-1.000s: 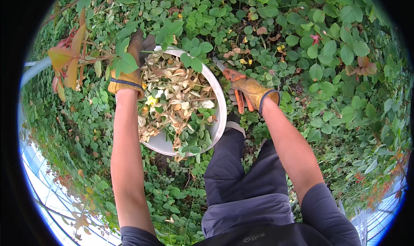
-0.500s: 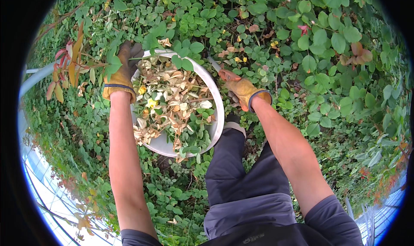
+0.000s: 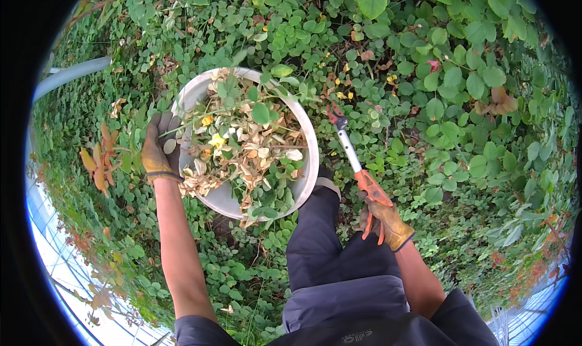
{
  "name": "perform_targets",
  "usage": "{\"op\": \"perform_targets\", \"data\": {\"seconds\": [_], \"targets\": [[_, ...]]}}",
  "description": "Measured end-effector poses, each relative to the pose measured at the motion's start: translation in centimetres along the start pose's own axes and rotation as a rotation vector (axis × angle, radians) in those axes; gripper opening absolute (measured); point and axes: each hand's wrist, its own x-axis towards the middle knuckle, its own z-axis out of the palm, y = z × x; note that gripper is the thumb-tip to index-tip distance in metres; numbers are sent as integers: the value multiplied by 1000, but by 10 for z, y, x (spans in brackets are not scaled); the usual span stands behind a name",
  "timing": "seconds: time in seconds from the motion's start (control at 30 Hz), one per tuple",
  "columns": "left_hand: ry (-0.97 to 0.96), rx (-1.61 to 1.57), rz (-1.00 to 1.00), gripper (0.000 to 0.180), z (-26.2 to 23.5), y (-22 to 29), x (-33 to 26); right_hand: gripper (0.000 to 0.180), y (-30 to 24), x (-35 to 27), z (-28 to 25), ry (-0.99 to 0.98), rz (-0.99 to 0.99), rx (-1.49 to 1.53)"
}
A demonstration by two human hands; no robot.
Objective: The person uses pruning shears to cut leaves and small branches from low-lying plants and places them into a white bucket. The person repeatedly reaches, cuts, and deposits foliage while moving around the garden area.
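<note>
A round white tub [image 3: 310, 134] stands among low greenery, heaped with dry tan leaves [image 3: 254, 143], green sprigs and a yellow flower [image 3: 216, 140]. At its left rim, my left hand [image 3: 161, 145], in a tan and grey glove, is closed on a thin leafy stem [image 3: 176, 129] that reaches over the leaves. My right hand [image 3: 388, 220], gloved alike, grips a long-reach pruner [image 3: 348, 151] by its orange handles, right of the tub. Its pale shaft points away from me, with the red and dark cutting head [image 3: 337, 117] above the plants. The right fingers are partly hidden behind the handles.
Dense green plants surround the tub, with taller leafy shoots [image 3: 451, 79] at the right. A twig with orange leaves [image 3: 102, 158] stands out left of my left hand. A grey pipe [image 3: 76, 76] runs at the far left. My leg [image 3: 312, 225] is close by the tub.
My right hand has drawn back toward my body, bringing the pruner's shaft and head into sight. My left hand has come nearer along the rim, with a stem now visible in it.
</note>
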Motion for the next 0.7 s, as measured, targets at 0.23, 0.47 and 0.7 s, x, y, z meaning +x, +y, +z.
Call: {"op": "perform_targets", "data": {"seconds": [0.23,0.47,0.7], "targets": [[606,-307,-148,44,-97,-104,-125,27,-20,-26,-14,160,-127,-419],[642,-43,-477,47,-46,-178,-195,46,-53,-33,60,-94,-356,-1404],[595,-40,-464,52,-23,-157,-209,31,-37,25,117,-504,-627,-1750]]}}
